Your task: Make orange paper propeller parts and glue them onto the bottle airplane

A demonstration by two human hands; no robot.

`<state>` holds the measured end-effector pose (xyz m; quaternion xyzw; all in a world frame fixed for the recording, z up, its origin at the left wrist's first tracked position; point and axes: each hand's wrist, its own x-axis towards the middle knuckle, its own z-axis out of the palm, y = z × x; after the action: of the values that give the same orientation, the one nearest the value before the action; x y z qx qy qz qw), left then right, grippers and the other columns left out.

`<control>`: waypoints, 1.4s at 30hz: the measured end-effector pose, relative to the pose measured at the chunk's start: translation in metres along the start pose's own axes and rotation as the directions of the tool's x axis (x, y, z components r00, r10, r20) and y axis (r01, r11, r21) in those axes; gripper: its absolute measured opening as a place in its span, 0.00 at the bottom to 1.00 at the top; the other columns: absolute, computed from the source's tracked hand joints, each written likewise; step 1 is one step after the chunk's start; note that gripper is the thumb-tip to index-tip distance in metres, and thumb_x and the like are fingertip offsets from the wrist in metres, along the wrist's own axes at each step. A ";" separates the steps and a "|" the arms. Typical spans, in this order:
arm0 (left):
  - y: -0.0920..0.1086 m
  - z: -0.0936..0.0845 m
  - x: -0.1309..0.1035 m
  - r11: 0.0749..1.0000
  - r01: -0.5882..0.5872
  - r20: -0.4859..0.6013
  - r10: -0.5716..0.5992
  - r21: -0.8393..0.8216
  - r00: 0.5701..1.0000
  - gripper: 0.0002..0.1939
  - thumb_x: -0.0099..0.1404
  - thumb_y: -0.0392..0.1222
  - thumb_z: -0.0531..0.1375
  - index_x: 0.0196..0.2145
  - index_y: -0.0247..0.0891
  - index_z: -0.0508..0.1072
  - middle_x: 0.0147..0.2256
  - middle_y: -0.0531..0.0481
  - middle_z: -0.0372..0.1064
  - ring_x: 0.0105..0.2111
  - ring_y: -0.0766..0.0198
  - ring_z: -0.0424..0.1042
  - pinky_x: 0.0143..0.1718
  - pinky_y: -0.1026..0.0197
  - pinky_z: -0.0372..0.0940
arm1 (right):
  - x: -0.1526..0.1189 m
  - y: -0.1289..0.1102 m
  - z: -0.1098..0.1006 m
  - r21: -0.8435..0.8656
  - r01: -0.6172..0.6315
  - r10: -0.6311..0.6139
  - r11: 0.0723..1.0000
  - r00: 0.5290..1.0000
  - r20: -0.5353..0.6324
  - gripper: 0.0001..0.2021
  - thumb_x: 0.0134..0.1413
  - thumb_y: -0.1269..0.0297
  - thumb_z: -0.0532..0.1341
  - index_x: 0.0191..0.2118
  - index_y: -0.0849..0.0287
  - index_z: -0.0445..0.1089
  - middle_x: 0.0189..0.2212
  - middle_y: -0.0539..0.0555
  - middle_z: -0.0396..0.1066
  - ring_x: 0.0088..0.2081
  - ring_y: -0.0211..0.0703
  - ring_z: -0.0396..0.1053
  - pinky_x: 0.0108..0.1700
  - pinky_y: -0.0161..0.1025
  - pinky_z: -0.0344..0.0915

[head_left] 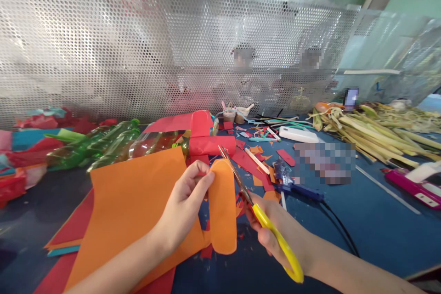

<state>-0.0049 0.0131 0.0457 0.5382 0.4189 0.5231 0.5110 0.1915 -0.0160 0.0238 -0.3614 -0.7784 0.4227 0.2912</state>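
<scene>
Between finger and thumb, my left hand (188,200) pinches the upper left edge of an orange paper strip (223,211) with rounded ends. My right hand (275,227) is wrapped round the yellow handles of a pair of scissors (277,241). Their blades point up and left, parted a little at the tips, beside the strip's upper right edge. Under my left forearm lies a large orange sheet (138,206), with red paper (72,220) beneath it. A red paper roll (213,145) lies just beyond the strip.
Green plastic bottles (113,144) lie at the left by crumpled coloured paper (31,147). A blue glue gun (303,190) with a black cord sits right of the paper scraps (255,161). Dried stalks (375,133) and a magenta power strip (413,186) are farther right. A perforated metal screen (206,41) stands behind.
</scene>
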 end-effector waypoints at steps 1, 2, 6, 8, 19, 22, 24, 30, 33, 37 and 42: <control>0.000 0.000 0.000 1.000 -0.004 0.004 0.004 -0.001 1.000 0.11 0.62 0.49 0.59 0.29 0.41 0.63 0.23 0.58 0.59 0.23 0.69 0.59 0.26 0.68 0.60 | 0.000 0.001 0.000 0.001 -0.007 0.007 1.000 1.000 0.003 0.34 0.48 0.26 0.40 0.33 0.57 0.54 0.22 0.45 0.50 0.20 0.33 0.44 0.20 0.35 0.42; 0.001 -0.001 0.000 1.000 -0.009 0.006 0.009 -0.002 1.000 0.11 0.62 0.49 0.59 0.29 0.41 0.63 0.23 0.58 0.59 0.23 0.69 0.59 0.26 0.68 0.60 | -0.001 0.002 0.000 0.004 -0.014 0.014 1.000 1.000 0.003 0.33 0.48 0.26 0.40 0.32 0.57 0.53 0.22 0.45 0.50 0.20 0.33 0.43 0.20 0.35 0.42; 0.002 -0.004 0.002 0.999 -0.034 0.017 0.033 0.032 0.999 0.11 0.63 0.48 0.58 0.29 0.41 0.63 0.22 0.59 0.56 0.21 0.70 0.55 0.22 0.69 0.56 | -0.001 0.004 0.000 0.015 -0.041 0.040 0.999 0.999 0.015 0.33 0.48 0.26 0.42 0.31 0.57 0.52 0.22 0.44 0.48 0.22 0.32 0.43 0.21 0.34 0.43; 0.002 -0.005 0.003 0.997 -0.045 0.021 0.043 0.064 0.999 0.10 0.64 0.48 0.57 0.29 0.42 0.62 0.22 0.59 0.55 0.21 0.70 0.54 0.22 0.69 0.55 | -0.001 0.005 0.000 0.013 -0.048 0.047 0.999 0.999 0.018 0.33 0.47 0.26 0.42 0.30 0.57 0.51 0.22 0.44 0.47 0.21 0.32 0.43 0.21 0.34 0.43; 0.000 -0.010 0.007 0.989 -0.062 0.021 0.060 0.135 0.998 0.10 0.64 0.49 0.56 0.30 0.42 0.63 0.21 0.59 0.52 0.21 0.69 0.49 0.21 0.69 0.51 | -0.003 0.008 0.001 0.050 -0.082 0.082 0.995 0.997 -0.001 0.32 0.47 0.26 0.45 0.29 0.57 0.51 0.20 0.43 0.47 0.21 0.31 0.44 0.20 0.33 0.43; 0.000 -0.011 0.009 0.985 -0.072 0.028 0.068 0.155 0.997 0.10 0.65 0.48 0.55 0.30 0.41 0.63 0.22 0.59 0.53 0.21 0.69 0.49 0.21 0.68 0.51 | -0.003 0.009 0.002 0.052 -0.084 0.085 0.995 0.996 -0.006 0.32 0.47 0.26 0.46 0.28 0.57 0.51 0.20 0.43 0.48 0.20 0.31 0.44 0.20 0.33 0.42; 0.001 -0.011 0.009 0.984 -0.079 0.030 0.075 0.160 0.997 0.10 0.65 0.48 0.55 0.30 0.41 0.63 0.22 0.59 0.52 0.22 0.69 0.49 0.22 0.68 0.51 | -0.003 0.009 0.002 0.052 -0.088 0.088 0.995 0.996 -0.004 0.32 0.47 0.26 0.45 0.29 0.57 0.51 0.19 0.43 0.47 0.20 0.31 0.44 0.20 0.33 0.41; 0.001 -0.011 0.008 0.985 -0.072 0.023 0.069 0.157 0.997 0.09 0.65 0.47 0.56 0.30 0.41 0.64 0.22 0.60 0.52 0.22 0.69 0.49 0.21 0.68 0.50 | -0.003 0.009 0.003 0.031 -0.111 0.112 0.993 0.993 -0.032 0.33 0.46 0.25 0.45 0.28 0.57 0.52 0.19 0.43 0.48 0.20 0.31 0.45 0.20 0.33 0.41; -0.001 -0.013 0.008 0.985 -0.077 0.012 0.077 0.152 0.997 0.09 0.64 0.47 0.56 0.30 0.41 0.65 0.23 0.59 0.55 0.23 0.69 0.52 0.22 0.68 0.52 | -0.003 0.010 0.004 0.046 -0.099 0.101 0.994 0.994 -0.032 0.33 0.46 0.26 0.46 0.28 0.57 0.52 0.19 0.43 0.48 0.20 0.31 0.45 0.20 0.33 0.42; -0.002 -0.014 0.011 0.988 -0.088 0.009 0.087 0.124 0.996 0.08 0.64 0.47 0.57 0.31 0.41 0.66 0.26 0.58 0.58 0.26 0.68 0.54 0.27 0.67 0.54 | -0.003 0.011 0.004 0.072 -0.105 0.107 0.992 0.994 -0.024 0.32 0.46 0.26 0.47 0.27 0.57 0.52 0.19 0.43 0.49 0.19 0.30 0.45 0.19 0.32 0.41; 0.000 -0.015 0.012 0.981 -0.125 -0.001 0.127 0.147 0.992 0.07 0.64 0.45 0.57 0.30 0.41 0.66 0.26 0.59 0.57 0.25 0.68 0.52 0.28 0.68 0.53 | -0.002 0.009 0.003 0.070 -0.163 0.164 0.984 0.986 -0.016 0.31 0.47 0.27 0.47 0.28 0.57 0.52 0.19 0.42 0.48 0.19 0.29 0.45 0.19 0.31 0.41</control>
<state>-0.0181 0.0269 0.0462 0.5970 0.4239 0.5251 0.4337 0.1933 -0.0150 0.0143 -0.4183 -0.7280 0.4678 0.2760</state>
